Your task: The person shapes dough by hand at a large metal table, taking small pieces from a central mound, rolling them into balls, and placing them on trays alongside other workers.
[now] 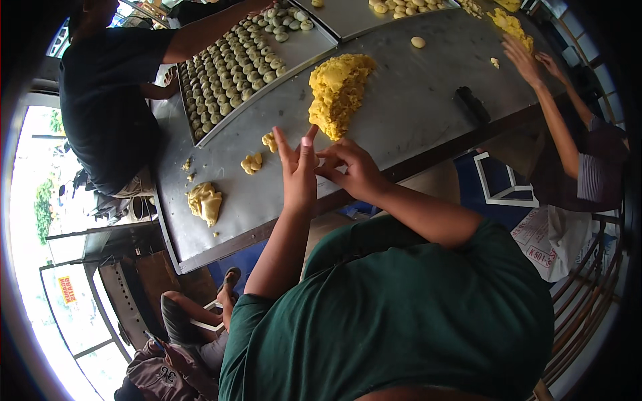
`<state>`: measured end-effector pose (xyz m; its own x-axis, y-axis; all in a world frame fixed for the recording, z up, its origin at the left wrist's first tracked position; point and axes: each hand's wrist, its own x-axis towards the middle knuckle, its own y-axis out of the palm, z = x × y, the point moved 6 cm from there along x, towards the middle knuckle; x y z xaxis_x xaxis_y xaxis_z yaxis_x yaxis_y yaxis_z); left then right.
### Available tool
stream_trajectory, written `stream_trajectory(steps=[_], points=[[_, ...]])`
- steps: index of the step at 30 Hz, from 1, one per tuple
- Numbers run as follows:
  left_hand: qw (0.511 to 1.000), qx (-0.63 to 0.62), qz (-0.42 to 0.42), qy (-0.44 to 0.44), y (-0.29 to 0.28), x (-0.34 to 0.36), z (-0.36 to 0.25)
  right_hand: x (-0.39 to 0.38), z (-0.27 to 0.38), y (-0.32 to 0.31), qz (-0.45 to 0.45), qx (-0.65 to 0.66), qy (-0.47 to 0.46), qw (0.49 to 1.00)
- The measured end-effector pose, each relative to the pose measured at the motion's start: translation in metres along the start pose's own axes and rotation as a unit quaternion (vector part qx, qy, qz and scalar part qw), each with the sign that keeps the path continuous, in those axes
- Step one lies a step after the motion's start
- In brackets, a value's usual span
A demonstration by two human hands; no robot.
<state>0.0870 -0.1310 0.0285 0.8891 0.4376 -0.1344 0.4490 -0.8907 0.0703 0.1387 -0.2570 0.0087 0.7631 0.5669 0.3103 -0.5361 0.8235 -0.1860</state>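
Hands, 2: left hand [299, 175] over the table edge, fingers stretched and spread; right hand [356, 172] beside it, fingers bent, tips close to the left palm.
Grip: cannot tell whether either hand holds a piece; the fingers hide the gap between them.
Yellow mass: 1 crumbly heap [340, 93] on the metal table [401, 107], just beyond the fingertips.
Dough, pale: 2 small lumps [252, 164] left of the left hand; 1 larger smooth piece [204, 203] nearer the table's left end.
Tray: 1 metal tray [265, 87], far side, bearing rows of round pieces [231, 83].
Co-workers: 1 in a dark shirt [107, 100] at the tray; 1 at right, hands [523, 61] at more yellow dough [511, 28].
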Motion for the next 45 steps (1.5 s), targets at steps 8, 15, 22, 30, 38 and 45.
stream_trajectory(steps=[8, 15, 22, 30, 38, 45], points=[[0.656, 0.727, 0.067, 0.191, -0.056, -0.016, 0.048, 0.021, -0.041, -0.083, -0.081, -0.188, -0.043, 0.978], [0.733, 0.640, 0.039, 0.226, -0.041, 0.014, 0.021, 0.022, -0.059, -0.101, -0.070, -0.250, -0.002, 0.966], [0.768, 0.605, 0.000, 0.209, -0.073, -0.028, 0.005, 0.020, -0.064, -0.101, -0.080, -0.225, -0.032, 0.971], [0.673, 0.459, -0.203, 0.543, -0.036, -0.033, -0.099, 0.022, -0.066, -0.107, -0.057, -0.258, -0.010, 0.964], [0.750, 0.613, -0.027, 0.249, -0.089, 0.011, 0.026, 0.029, -0.062, -0.098, -0.111, -0.253, -0.019, 0.961], [0.818, 0.548, -0.053, 0.165, -0.083, 0.004, 0.031, 0.091, -0.069, -0.057, -0.067, -0.469, -0.168, 0.865]])
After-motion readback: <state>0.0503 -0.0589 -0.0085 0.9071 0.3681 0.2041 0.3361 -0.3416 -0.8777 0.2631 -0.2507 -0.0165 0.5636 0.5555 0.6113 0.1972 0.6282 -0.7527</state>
